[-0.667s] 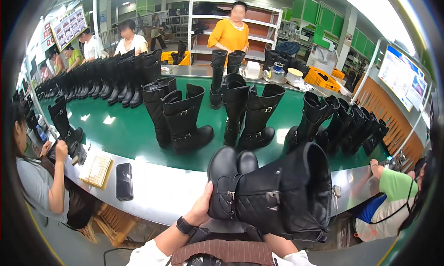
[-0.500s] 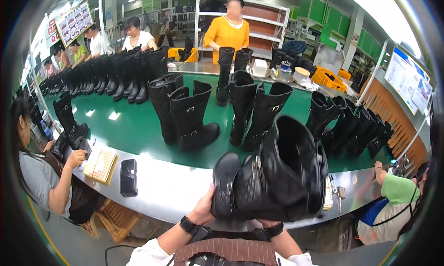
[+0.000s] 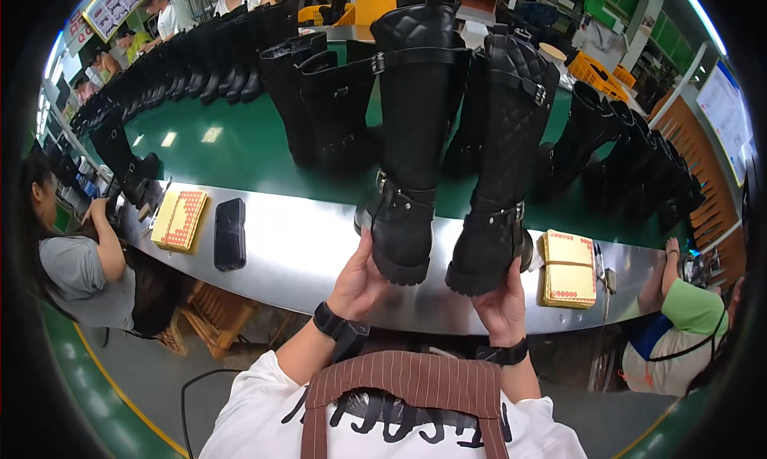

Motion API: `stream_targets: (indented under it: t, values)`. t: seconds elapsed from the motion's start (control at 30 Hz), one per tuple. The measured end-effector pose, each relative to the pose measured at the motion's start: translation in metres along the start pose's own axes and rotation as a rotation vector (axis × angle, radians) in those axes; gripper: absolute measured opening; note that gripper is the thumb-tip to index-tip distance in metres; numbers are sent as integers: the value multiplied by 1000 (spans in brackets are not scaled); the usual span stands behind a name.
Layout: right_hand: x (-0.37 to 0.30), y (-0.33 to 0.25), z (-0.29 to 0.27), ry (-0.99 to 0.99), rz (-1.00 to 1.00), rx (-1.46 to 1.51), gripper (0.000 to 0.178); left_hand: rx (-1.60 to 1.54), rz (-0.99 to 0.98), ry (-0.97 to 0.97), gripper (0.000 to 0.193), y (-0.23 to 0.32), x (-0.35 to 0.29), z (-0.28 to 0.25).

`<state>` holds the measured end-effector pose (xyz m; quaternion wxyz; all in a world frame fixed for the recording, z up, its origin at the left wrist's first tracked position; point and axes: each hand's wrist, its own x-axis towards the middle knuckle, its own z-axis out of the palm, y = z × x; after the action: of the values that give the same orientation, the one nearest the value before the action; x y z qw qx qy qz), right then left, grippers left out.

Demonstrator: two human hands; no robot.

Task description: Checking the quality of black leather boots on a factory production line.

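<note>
My left grip (image 3: 359, 287) pinches the left-side boot (image 3: 409, 131) near its heel. My right grip (image 3: 501, 308) pinches the right-side boot (image 3: 503, 159), over the surface (image 3: 307, 259).

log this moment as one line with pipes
left grip: on left held boot | right grip: on right held boot | both: upright, heels toward wearer | phone: lying on metal ledge
</note>
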<state>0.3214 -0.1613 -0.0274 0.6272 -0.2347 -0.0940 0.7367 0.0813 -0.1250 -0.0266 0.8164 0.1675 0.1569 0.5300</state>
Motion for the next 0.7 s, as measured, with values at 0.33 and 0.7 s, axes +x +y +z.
stream_targets:
  t: [0.33,0.7]
  values:
    - [-1,5,10,63,-34,-84,57,35,67,114,53,-7,2,8]
    - [3,12,11,112,-70,-84,53,57,70,131,54,-10,4,3]
